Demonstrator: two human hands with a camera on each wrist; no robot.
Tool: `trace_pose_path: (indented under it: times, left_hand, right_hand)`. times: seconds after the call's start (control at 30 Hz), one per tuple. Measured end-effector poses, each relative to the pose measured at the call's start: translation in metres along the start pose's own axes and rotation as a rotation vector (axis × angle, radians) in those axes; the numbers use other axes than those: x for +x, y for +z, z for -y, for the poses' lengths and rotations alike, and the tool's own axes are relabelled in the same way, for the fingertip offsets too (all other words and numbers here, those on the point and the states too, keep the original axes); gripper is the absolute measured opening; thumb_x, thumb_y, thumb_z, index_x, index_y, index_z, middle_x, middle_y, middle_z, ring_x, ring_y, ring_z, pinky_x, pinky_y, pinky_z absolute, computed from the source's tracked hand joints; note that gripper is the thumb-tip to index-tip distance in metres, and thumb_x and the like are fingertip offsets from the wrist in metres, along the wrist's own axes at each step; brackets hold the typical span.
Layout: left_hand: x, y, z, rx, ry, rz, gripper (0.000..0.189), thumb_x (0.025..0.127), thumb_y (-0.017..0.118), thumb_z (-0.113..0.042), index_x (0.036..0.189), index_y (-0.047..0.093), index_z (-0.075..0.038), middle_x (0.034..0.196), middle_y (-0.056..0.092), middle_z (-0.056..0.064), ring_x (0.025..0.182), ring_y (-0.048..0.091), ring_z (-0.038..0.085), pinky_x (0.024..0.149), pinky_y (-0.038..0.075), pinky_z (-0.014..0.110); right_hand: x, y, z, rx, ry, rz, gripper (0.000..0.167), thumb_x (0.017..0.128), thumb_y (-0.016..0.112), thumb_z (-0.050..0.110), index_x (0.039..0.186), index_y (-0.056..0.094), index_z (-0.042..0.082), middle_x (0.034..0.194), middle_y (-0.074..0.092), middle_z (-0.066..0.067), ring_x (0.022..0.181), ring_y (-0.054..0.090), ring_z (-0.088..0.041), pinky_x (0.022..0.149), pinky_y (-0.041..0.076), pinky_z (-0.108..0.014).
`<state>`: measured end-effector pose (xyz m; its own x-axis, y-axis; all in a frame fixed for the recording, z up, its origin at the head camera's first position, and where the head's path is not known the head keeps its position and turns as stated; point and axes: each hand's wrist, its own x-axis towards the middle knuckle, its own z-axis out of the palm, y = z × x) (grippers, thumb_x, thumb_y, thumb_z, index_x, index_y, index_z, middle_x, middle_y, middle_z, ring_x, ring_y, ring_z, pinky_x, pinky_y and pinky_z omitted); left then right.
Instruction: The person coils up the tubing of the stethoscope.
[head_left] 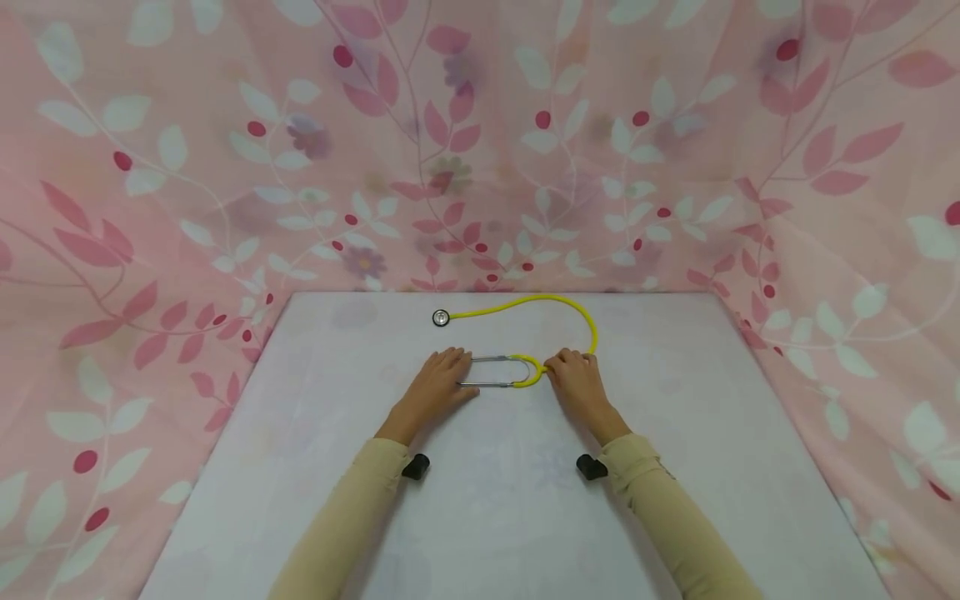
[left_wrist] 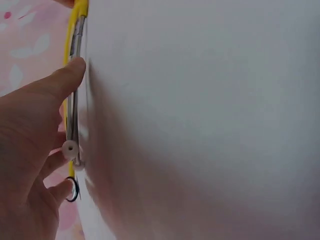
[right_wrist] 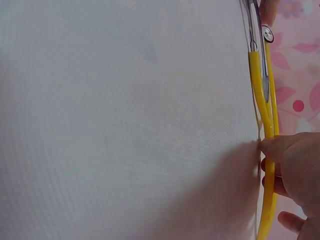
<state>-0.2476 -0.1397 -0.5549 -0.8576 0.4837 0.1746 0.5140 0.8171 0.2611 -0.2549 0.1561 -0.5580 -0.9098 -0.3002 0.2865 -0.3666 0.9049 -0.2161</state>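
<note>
A stethoscope with yellow tubing (head_left: 558, 297) and metal ear tubes (head_left: 491, 385) lies at the back of the white table. Its round chest piece (head_left: 441, 317) rests at the far left end of the tubing, beyond the left hand. My left hand (head_left: 438, 382) holds the ear tubes near the ear tips, thumb on the near side and fingers on the far side. One pale ear tip (left_wrist: 70, 149) shows between thumb and fingers in the left wrist view. With thumb and fingertips, my right hand (head_left: 579, 385) pinches the yellow tube just beside the Y-shaped fork.
The white table (head_left: 510, 517) ends at a back edge close behind the tubing loop. Pink floral cloth (head_left: 480, 167) hangs behind it and along both sides. A black wrist mount (head_left: 416, 467) sticks out from each sleeve, low over the table.
</note>
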Motion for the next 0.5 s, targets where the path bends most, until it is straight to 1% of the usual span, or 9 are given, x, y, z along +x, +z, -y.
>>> trace_pose_path:
  times: [0.1,0.2,0.3,0.4,0.5]
  left_hand:
    - [0.010,0.003,0.000,-0.014,0.059,0.027,0.066,0.091,0.069,-0.039,0.142,0.050,-0.002,0.136,0.055,0.018,0.130,0.049,0.033,0.113,0.036,0.049]
    - [0.015,0.002,0.000,0.002,0.091,0.040,0.065,0.091,0.069,-0.039,0.141,0.051,-0.002,0.129,0.057,0.016,0.120,0.052,0.031,0.107,0.042,0.044]
    - [0.018,0.001,-0.001,0.026,0.124,0.028,0.063,0.091,0.069,-0.038,0.139,0.052,0.000,0.123,0.058,0.017,0.113,0.054,0.031,0.101,0.046,0.042]
    - [0.021,0.002,-0.003,0.069,0.146,0.013,0.061,0.092,0.068,-0.036,0.139,0.052,0.001,0.120,0.058,0.016,0.111,0.054,0.029,0.098,0.048,0.040]
    - [0.021,0.005,-0.003,0.125,0.174,-0.023,0.059,0.093,0.066,-0.034,0.138,0.052,0.002,0.118,0.059,0.017,0.109,0.056,0.029,0.096,0.050,0.039]
  right_hand:
    - [-0.001,0.000,0.000,0.006,-0.007,-0.004,0.014,0.092,0.070,0.016,0.104,0.075,0.011,0.100,0.066,-0.008,0.097,0.063,-0.028,0.091,0.043,-0.050]
    - [-0.002,-0.002,0.000,0.005,-0.006,-0.006,0.015,0.092,0.070,0.017,0.105,0.074,0.011,0.100,0.066,-0.007,0.098,0.063,-0.027,0.092,0.043,-0.049]
    - [-0.002,-0.005,0.000,0.006,0.002,-0.004,0.015,0.093,0.069,0.018,0.105,0.074,0.012,0.101,0.067,-0.006,0.098,0.064,-0.027,0.092,0.042,-0.049]
    - [-0.003,-0.007,0.000,0.027,0.006,0.005,0.015,0.093,0.068,0.020,0.105,0.075,0.013,0.100,0.068,-0.005,0.097,0.065,-0.026,0.091,0.042,-0.049]
    - [-0.004,-0.008,0.000,0.060,0.003,0.012,0.015,0.094,0.067,0.021,0.105,0.075,0.013,0.100,0.069,-0.005,0.096,0.066,-0.026,0.089,0.043,-0.049]
